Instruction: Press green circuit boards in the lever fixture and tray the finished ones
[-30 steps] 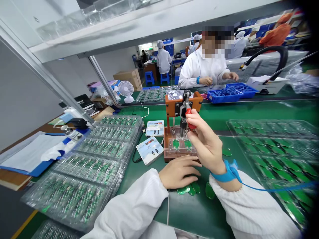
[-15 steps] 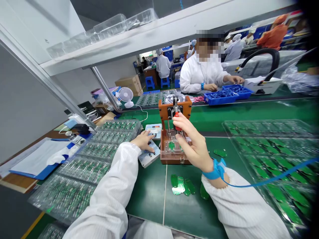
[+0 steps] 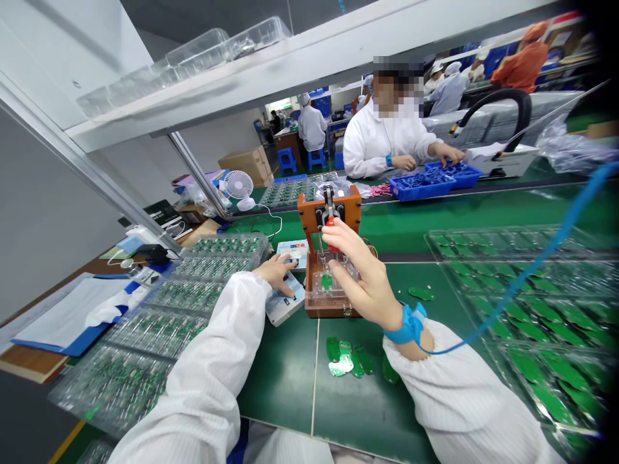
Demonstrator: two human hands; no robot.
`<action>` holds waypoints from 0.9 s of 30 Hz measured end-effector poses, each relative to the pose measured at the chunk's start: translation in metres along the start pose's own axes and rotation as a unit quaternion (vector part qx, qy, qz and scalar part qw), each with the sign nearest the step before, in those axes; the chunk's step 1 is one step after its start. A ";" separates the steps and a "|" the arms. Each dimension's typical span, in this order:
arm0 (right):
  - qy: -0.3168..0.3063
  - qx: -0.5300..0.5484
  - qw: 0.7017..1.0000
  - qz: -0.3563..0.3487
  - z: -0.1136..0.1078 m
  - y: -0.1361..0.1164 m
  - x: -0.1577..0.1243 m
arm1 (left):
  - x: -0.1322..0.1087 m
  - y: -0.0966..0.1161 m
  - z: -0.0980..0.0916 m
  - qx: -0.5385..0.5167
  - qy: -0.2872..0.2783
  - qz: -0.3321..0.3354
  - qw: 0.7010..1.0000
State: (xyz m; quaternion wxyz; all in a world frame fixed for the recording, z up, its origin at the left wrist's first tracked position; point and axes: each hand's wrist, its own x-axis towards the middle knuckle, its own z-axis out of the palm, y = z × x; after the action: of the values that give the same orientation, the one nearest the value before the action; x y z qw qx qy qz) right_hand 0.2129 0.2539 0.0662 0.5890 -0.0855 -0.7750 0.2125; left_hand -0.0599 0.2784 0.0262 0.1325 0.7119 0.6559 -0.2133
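Note:
My left hand [image 3: 276, 273] lies with fingers spread on two small white meter boxes; the rear display box [image 3: 294, 247] shows lit digits, and the nearer box [image 3: 286, 303] sits at an angle. With my right hand [image 3: 362, 277] I hold the red handle [image 3: 331, 223] of a toggle clamp on an orange-brown test fixture [image 3: 307, 216]; the fingers partly hide it. Inside the fixture's clear bed, a green circuit board [image 3: 327, 281] is visible. A blue wrist strap [image 3: 407, 323] circles my right wrist. Several loose green boards [image 3: 341, 361] lie in front of the fixture.
Clear trays of populated boards [image 3: 193, 283] fill the left side; trays of green boards [image 3: 532, 309] stand at right. A single board [image 3: 420, 294] lies right of the fixture. Across the bench, a co-worker [image 3: 387, 142] reaches into blue bins [image 3: 425, 187]. A shelf [image 3: 193, 96] crosses overhead.
The whole view has shifted slightly, so the scene sits a little further left. The strap's blue cord has swung upward. Both hands keep their places on the boxes and the clamp handle.

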 end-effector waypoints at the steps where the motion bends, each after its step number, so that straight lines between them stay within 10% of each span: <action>1: 0.000 0.000 1.000 -0.001 0.000 0.000 0.000 | 0.000 0.001 0.000 -0.001 -0.005 0.001 1.000; 27: 0.001 -0.010 1.000 0.002 0.001 0.001 -0.001 | -0.006 -0.014 0.002 -0.032 -0.033 -0.037 0.998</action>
State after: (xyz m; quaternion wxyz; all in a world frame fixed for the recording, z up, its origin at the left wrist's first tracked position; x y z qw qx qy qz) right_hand 0.2125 0.2540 0.0649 0.5886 -0.0932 -0.7762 0.2058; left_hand -0.0746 0.2733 0.0286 0.1690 0.6749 0.6838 -0.2200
